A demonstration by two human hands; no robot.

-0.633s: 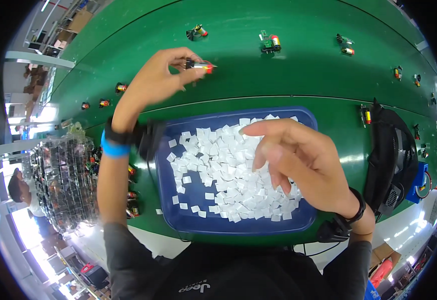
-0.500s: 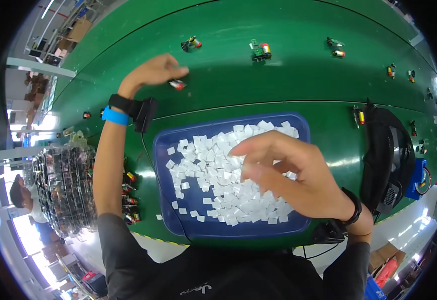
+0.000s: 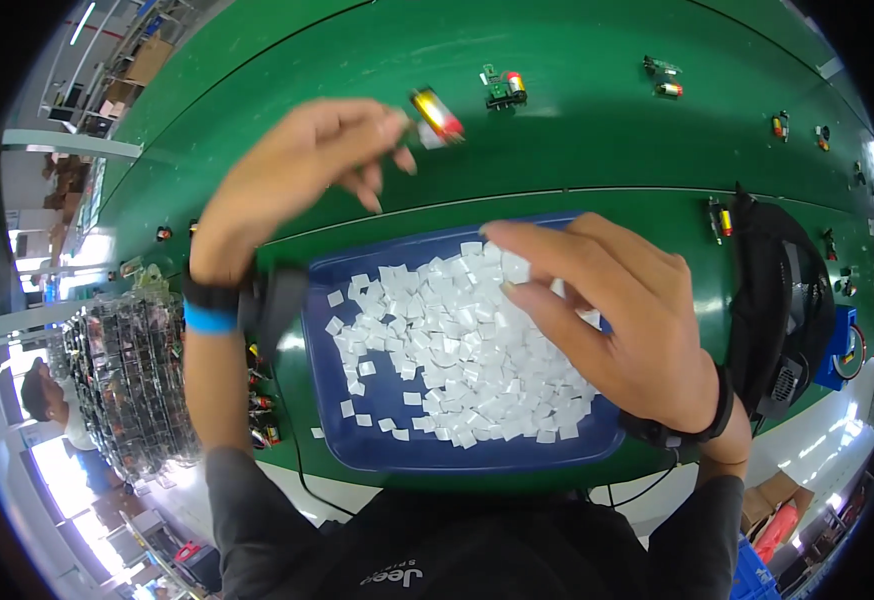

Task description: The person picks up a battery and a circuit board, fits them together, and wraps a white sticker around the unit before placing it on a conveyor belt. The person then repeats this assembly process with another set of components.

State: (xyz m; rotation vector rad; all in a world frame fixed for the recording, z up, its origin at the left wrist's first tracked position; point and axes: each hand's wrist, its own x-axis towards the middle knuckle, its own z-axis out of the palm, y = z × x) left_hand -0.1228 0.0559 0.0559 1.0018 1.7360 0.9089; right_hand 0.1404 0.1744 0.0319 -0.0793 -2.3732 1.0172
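Motor [image 3: 437, 114] above counter [image 3: 587, 145], pinched by left hand [image 3: 307, 165] at fingertips; probably light, rigid, slick; grip mid-barrel, spare the ends. Right hand [image 3: 629, 325] half-curled over tray [image 3: 477, 461]; can't tell if it grips a tab [image 3: 516, 267].

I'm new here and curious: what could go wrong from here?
The red-and-gold cylindrical component is at the grip of the left hand, too blurred to show a firm hold, so it might drop. The right hand is above loose white squares and might scatter some. The black cable beside the blue tray might snag.
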